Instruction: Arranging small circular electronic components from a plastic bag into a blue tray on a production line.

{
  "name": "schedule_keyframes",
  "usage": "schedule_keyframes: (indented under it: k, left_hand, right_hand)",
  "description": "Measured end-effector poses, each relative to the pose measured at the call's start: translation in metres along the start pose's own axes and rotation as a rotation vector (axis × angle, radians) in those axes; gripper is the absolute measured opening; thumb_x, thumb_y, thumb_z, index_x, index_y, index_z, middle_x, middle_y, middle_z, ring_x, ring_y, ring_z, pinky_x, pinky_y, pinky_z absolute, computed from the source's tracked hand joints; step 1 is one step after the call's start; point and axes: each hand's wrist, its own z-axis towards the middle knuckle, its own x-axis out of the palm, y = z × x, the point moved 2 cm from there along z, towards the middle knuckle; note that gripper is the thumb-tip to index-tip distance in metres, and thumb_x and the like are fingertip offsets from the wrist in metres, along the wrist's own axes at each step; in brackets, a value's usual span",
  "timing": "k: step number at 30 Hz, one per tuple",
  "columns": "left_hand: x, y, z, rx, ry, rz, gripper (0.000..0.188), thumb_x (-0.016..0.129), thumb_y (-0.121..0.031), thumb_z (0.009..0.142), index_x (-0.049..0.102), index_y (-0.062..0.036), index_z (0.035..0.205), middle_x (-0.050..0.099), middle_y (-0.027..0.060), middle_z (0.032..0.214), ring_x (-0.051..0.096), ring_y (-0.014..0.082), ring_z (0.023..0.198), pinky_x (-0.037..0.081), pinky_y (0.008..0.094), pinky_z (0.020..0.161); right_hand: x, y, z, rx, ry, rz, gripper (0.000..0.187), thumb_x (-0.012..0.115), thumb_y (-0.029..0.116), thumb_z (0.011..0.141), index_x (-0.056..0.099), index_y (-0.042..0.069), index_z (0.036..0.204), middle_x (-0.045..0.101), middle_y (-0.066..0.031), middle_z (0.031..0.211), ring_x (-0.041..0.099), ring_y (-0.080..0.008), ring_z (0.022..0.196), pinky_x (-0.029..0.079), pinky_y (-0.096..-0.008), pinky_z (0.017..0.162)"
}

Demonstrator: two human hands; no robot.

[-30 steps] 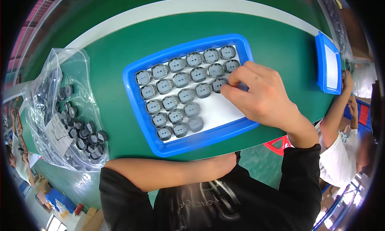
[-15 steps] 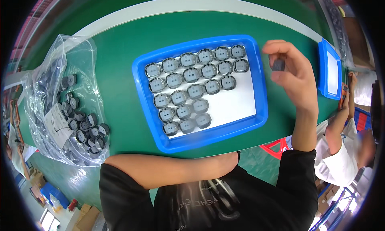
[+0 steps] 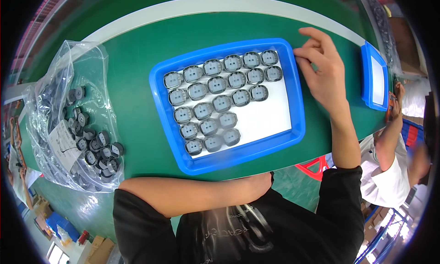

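Green surface (image 3: 137, 131) with a pale grey strip (image 3: 220, 5) along the far edge. Greenish floor (image 3: 298, 181) below the near edge, red stool (image 3: 316, 168) there. Cardboard boxes (image 3: 98, 248) and blue crate (image 3: 59, 223) lower left.

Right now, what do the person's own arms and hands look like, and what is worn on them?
Both hands are bare, no gloves, rings or watch visible. The right hand and the left hand extend from bare forearms; black sleeves are pushed up toward the elbows, matching a black top with a faint grey print.
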Motion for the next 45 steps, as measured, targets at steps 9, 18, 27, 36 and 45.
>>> schedule_keyframes:
  k: [9, 18, 27, 36, 45]
  left_hand:
    - [-0.005, 0.003, -0.002, -0.021, -0.039, -0.004, 0.013, 0.061, -0.013, 0.075, 0.068, -0.0060, 0.067, 0.062, 0.0068, 0.066, 0.058, 0.0202, 0.066, 0.046, 0.0346, 0.060]
    - [0.005, -0.002, 0.003, 0.021, 0.023, -0.009, 0.013, 0.061, -0.013, 0.075, 0.068, -0.0074, 0.066, 0.063, 0.0056, 0.067, 0.058, 0.0197, 0.066, 0.046, 0.0346, 0.061]
    - [0.000, 0.000, 0.004, 0.032, 0.049, -0.012, 0.011, 0.061, -0.013, 0.076, 0.068, -0.0068, 0.069, 0.063, 0.0056, 0.067, 0.059, 0.0191, 0.065, 0.047, 0.0332, 0.061]
    - [0.000, -0.001, 0.001, -0.054, 0.012, 0.003, 0.012, 0.062, -0.015, 0.076, 0.067, -0.0067, 0.070, 0.064, 0.0056, 0.068, 0.060, 0.0192, 0.068, 0.047, 0.0339, 0.063]
    - [0.009, -0.003, 0.005, 0.047, 0.061, 0.014, 0.012, 0.062, -0.015, 0.077, 0.068, -0.0059, 0.074, 0.065, 0.0053, 0.072, 0.061, 0.0196, 0.071, 0.048, 0.0339, 0.066]
  right_hand:
    - [-0.024, 0.004, -0.001, -0.025, 0.275, 0.054, 0.037, 0.058, -0.009, 0.086, 0.066, -0.002, 0.122, 0.063, -0.0157, 0.136, 0.064, -0.0337, 0.120, 0.052, -0.0387, 0.100]
    - [-0.025, 0.012, -0.001, 0.025, 0.290, 0.163, 0.043, 0.067, -0.011, 0.077, 0.067, 0.001, 0.119, 0.063, -0.0166, 0.136, 0.065, -0.0349, 0.120, 0.053, -0.0382, 0.099]
    - [-0.030, 0.000, -0.002, -0.031, 0.300, 0.042, 0.035, 0.073, -0.006, 0.073, 0.064, 0.001, 0.106, 0.057, -0.0149, 0.141, 0.056, -0.0348, 0.126, 0.051, -0.0400, 0.100]
    - [-0.024, -0.003, 0.001, 0.002, 0.325, 0.080, 0.027, 0.072, -0.003, 0.077, 0.063, 0.001, 0.102, 0.063, -0.0148, 0.130, 0.060, -0.0344, 0.117, 0.051, -0.0408, 0.096]
    - [-0.019, 0.002, 0.000, -0.048, 0.247, 0.026, 0.016, 0.070, -0.003, 0.080, 0.065, -0.001, 0.095, 0.067, -0.0141, 0.120, 0.065, -0.0322, 0.107, 0.053, -0.0381, 0.090]
